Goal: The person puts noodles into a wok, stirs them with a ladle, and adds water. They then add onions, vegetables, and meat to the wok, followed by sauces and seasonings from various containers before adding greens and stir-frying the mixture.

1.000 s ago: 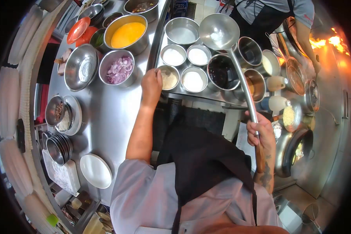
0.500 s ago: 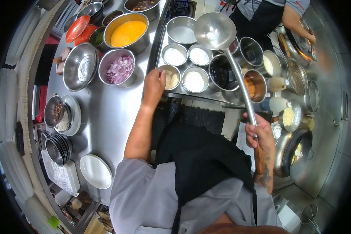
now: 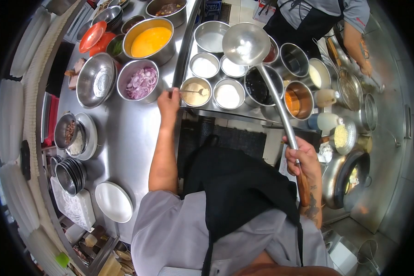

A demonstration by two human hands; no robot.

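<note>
The left hand (image 3: 169, 106) holds a spoon (image 3: 199, 92) in powder (image 3: 193, 98) ahead. The right hand (image 3: 303, 158) holds a ladle (image 3: 246, 43); no powder shows inside yet.

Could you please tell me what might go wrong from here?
The right hand holds the ladle seemingly above open containers, so a drip could land in the dark liquid. The left hand's spoon is at the beige powder; a careless lift might scatter some into the neighbouring white ingredient.
</note>
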